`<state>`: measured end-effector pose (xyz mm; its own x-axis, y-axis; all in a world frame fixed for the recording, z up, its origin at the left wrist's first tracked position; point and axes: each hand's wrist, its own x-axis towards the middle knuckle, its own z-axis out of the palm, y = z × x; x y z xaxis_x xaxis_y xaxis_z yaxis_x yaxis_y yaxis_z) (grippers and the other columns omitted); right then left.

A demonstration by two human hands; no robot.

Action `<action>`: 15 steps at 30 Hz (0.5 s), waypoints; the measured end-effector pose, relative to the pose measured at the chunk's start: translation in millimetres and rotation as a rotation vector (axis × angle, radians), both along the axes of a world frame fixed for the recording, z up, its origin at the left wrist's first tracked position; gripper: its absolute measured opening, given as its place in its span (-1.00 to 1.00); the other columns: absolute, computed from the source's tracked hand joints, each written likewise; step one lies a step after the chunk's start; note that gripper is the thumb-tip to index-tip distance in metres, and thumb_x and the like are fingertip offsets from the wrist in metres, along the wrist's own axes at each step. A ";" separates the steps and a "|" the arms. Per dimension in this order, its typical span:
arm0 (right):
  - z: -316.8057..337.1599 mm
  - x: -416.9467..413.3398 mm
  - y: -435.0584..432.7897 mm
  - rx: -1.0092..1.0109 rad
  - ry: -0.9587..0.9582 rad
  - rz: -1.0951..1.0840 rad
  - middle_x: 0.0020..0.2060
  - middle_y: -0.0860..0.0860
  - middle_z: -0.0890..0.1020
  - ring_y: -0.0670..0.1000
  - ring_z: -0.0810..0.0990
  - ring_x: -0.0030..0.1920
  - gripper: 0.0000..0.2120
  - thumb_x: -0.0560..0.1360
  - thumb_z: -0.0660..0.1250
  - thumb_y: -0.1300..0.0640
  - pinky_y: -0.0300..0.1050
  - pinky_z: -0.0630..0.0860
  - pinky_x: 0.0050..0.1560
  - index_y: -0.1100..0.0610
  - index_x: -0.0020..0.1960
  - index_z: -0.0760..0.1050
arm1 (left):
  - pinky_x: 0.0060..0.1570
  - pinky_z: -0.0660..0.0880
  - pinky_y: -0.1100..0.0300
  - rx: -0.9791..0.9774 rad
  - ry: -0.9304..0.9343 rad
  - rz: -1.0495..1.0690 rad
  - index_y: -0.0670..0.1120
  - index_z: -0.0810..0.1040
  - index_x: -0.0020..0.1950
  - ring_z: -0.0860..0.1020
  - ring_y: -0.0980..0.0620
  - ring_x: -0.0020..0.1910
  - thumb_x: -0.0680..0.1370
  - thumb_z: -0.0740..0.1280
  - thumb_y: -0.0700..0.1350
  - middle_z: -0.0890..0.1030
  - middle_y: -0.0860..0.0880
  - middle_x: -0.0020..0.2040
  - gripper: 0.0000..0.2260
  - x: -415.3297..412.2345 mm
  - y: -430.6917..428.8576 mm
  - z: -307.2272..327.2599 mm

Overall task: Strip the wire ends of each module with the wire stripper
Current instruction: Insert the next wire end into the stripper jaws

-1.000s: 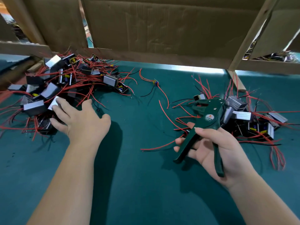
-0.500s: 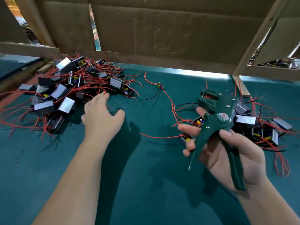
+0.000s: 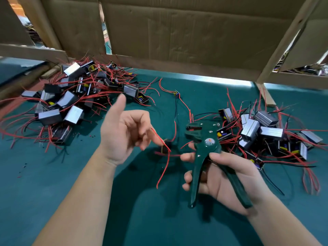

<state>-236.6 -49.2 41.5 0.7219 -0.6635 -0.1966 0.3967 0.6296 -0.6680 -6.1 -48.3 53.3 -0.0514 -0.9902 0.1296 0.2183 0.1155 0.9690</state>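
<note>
On the far left, a heap of modules (image 3: pixel 71 110) lies tangled in its own red leads on the green mat (image 3: pixel 44 183). It is probably the stock yet to be done, though the ends are too small to confirm.

The left hand (image 3: pixel 124 134) is raised palm-up above the mat, thumb stuck out and fingers half curled. A red wire (image 3: pixel 166 167) runs off the fingertips (image 3: pixel 142 148) and hangs down between the two hands. Whether it is actually caught between the fingers cannot be told.

A small dark module (image 3: pixel 164 148) sits blurred just past those fingertips, and what holds it up is unclear.

To its right, the right hand (image 3: pixel 227 180) is wrapped round the handles of the wire stripper (image 3: pixel 205 139). The handles are spread and the head points up and away.

The step in hand looks like feeding one lead into the stripper mouth. To do it well:
- Take a firm pinch on the wire close to its free end, so it cannot whip about.
- Hold it straight and square to the blades.
- Push in only the tip (too deep wastes copper and shortens the lead).
- Squeeze the handles in one clean stroke, without twisting.

Farther right, a second heap of modules (image 3: pixel 257 128) lies close behind the stripper, and its loose leads could snag the head.
</note>
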 end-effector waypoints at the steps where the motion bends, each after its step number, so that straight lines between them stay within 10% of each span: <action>1: -1.0 0.8 0.2 0.033 0.009 -0.007 -0.01 0.28 0.60 0.29 0.60 -0.23 -0.24 0.12 0.60 0.20 0.20 0.57 -0.19 0.25 0.26 0.39 | -0.52 0.11 0.16 0.016 0.067 -0.046 -0.06 0.38 -0.47 0.35 -0.03 -0.62 0.38 0.05 0.37 0.57 -0.35 -0.43 -0.47 3.4 -0.3 0.5; 5: 1.1 1.5 -2.6 0.090 -0.001 -0.131 -0.13 0.23 0.59 0.26 0.60 -0.26 -0.34 0.09 0.56 0.23 0.17 0.60 -0.22 0.27 0.15 0.46 | -0.56 0.22 0.32 0.149 0.104 0.110 -0.01 0.45 -0.43 0.32 0.01 -0.64 0.52 -0.02 0.33 0.50 -0.11 -0.56 -0.44 7.0 -7.7 -5.9; 10: 5.1 -2.9 -9.7 0.071 0.056 -0.316 -0.19 0.16 0.55 0.21 0.60 -0.27 -0.66 0.34 0.22 0.21 0.10 0.62 -0.23 0.22 0.10 0.40 | -0.40 0.28 0.17 0.105 -0.823 0.547 -0.02 0.49 -0.36 0.38 0.12 -0.49 0.47 0.24 0.25 0.44 0.09 -0.52 -0.62 -4.7 -17.3 -29.2; 15: 2.4 -5.6 -14.4 0.034 0.086 -0.437 -0.23 0.15 0.56 0.21 0.62 -0.27 -0.79 0.32 0.21 0.21 0.13 0.62 -0.24 0.27 -0.07 0.44 | -0.41 0.32 0.25 0.160 -1.230 0.492 -0.01 0.49 -0.43 0.48 0.22 -0.37 0.21 0.16 0.56 0.51 0.12 -0.47 -0.39 -23.0 -10.3 -33.0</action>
<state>-242.3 -63.6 44.0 0.3556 -0.8946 -0.2705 0.5741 0.4374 -0.6921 -29.1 -58.6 20.3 0.3142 -0.9393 0.1380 -0.8334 -0.2032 0.5140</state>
